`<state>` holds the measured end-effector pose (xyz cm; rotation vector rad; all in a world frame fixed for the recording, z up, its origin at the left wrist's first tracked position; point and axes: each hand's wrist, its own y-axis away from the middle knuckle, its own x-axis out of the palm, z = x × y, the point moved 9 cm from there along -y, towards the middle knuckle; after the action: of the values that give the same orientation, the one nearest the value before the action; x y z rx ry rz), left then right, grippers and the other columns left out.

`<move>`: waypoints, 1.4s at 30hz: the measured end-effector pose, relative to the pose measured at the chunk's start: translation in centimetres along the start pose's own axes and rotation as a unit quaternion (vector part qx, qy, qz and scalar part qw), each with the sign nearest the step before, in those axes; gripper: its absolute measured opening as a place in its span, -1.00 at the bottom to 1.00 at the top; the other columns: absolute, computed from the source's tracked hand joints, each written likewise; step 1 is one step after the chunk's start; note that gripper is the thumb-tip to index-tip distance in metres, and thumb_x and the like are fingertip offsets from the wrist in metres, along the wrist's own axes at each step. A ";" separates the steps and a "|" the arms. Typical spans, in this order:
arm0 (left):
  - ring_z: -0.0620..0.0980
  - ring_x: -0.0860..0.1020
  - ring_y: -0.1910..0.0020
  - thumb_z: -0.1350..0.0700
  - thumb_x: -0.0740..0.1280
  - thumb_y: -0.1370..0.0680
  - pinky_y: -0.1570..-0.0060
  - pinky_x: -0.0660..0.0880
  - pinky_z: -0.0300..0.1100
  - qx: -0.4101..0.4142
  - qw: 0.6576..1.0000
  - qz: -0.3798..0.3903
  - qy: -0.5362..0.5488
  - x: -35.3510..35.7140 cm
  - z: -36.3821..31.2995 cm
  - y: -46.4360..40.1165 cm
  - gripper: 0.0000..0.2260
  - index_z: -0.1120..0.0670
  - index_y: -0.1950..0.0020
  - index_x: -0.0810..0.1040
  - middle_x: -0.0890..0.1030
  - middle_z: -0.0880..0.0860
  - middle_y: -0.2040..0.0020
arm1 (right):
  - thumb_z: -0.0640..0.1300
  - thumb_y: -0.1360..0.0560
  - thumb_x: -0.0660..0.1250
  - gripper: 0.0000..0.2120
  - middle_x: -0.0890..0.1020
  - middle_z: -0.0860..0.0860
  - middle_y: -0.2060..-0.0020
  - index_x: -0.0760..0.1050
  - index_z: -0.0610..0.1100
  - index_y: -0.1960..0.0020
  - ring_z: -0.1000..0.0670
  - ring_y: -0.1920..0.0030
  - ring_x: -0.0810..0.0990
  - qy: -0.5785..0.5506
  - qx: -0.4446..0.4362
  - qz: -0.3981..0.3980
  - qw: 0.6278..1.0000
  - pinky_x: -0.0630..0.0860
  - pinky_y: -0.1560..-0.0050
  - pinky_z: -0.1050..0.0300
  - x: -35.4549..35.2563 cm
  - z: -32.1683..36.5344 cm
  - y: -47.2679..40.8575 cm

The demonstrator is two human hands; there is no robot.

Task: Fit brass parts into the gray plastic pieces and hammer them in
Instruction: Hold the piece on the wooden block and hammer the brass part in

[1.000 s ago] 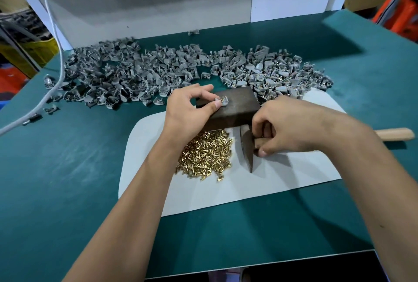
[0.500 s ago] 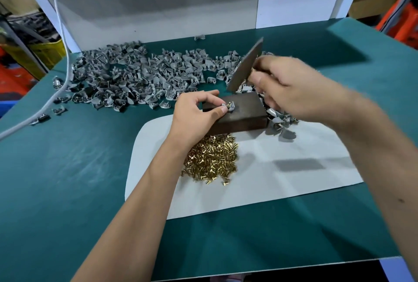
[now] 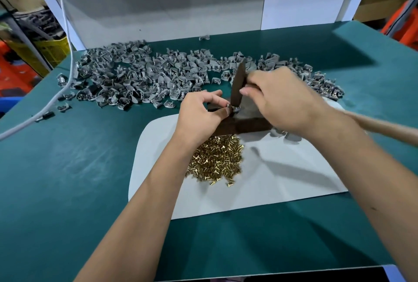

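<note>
Green bench point(image 3: 67, 168) under white sheet point(image 3: 282, 180), gray plastic pieces point(image 3: 135, 82) heaped behind. Left hand point(image 3: 199, 116) pinching one gray piece point(image 3: 234, 108) with its brass part on dark block point(image 3: 248, 125). Right hand point(image 3: 285, 100) clenched round hammer point(image 3: 237, 84), head just above and right of that piece, long axis near upright, handle trailing right. Brass parts point(image 3: 214, 159) piled near left wrist.
</note>
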<state>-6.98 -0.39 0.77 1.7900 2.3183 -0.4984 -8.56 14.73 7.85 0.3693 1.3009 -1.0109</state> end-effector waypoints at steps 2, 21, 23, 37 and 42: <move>-0.11 0.58 -0.28 0.28 0.55 -0.45 -0.44 0.40 0.02 -0.005 1.000 0.002 -0.003 0.0 0.2 0.0 -0.79 -0.05 0.20 0.71 0.66 0.08 -0.26 | 0.07 -0.68 0.17 -0.78 0.59 -0.05 0.25 0.52 -0.03 -0.09 -0.13 0.31 0.55 -0.014 -0.024 -0.076 0.997 0.55 0.23 -0.06 -2.2 0.5 0.0; -0.16 0.56 -0.29 0.28 0.54 -0.46 -0.47 0.37 -0.03 -0.018 1.000 0.006 -0.010 0.0 0.0 0.2 -0.89 0.06 0.12 0.75 0.64 0.09 -0.30 | 0.06 -0.68 0.17 -0.77 0.60 -0.10 0.24 0.51 -0.05 -0.09 -0.26 0.24 0.58 0.014 0.007 -0.093 0.996 0.54 0.23 -0.08 -2.9 0.6 0.1; -0.19 0.56 -0.28 0.27 0.55 -0.45 -0.45 0.39 -0.04 -0.016 1.000 0.004 -0.010 -0.1 0.0 0.2 -0.86 0.02 0.16 0.75 0.65 0.08 -0.29 | 0.04 -0.69 0.17 -0.77 0.59 -0.12 0.24 0.50 -0.09 -0.08 -0.25 0.24 0.56 -0.017 0.022 -0.104 0.994 0.54 0.22 -0.09 -2.4 0.5 0.8; -0.13 0.57 -0.29 0.32 0.52 -0.47 -0.44 0.42 -0.02 -0.019 1.000 0.006 -0.001 0.0 -0.2 0.4 -0.87 0.09 0.13 0.74 0.64 0.12 -0.29 | 0.06 -0.69 0.19 -0.75 0.62 -0.10 0.16 0.56 -0.06 -0.06 -0.21 0.20 0.56 0.026 0.056 -0.006 0.998 0.55 0.15 -0.06 -0.7 -0.1 0.5; -0.16 0.58 -0.26 0.27 0.53 -0.47 -0.42 0.44 -0.03 -0.018 1.000 0.006 0.006 -0.1 0.2 0.2 -0.85 0.01 0.17 0.73 0.63 0.06 -0.31 | 0.03 -0.67 0.21 -0.78 0.66 -0.11 0.18 0.53 -0.09 -0.02 -0.21 0.21 0.61 -0.029 0.036 -0.123 0.991 0.57 0.16 -0.06 -2.8 0.4 0.6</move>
<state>-6.76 -0.45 0.60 1.7938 2.3088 -0.4411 -7.62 15.93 10.37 0.2360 1.2804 -1.2695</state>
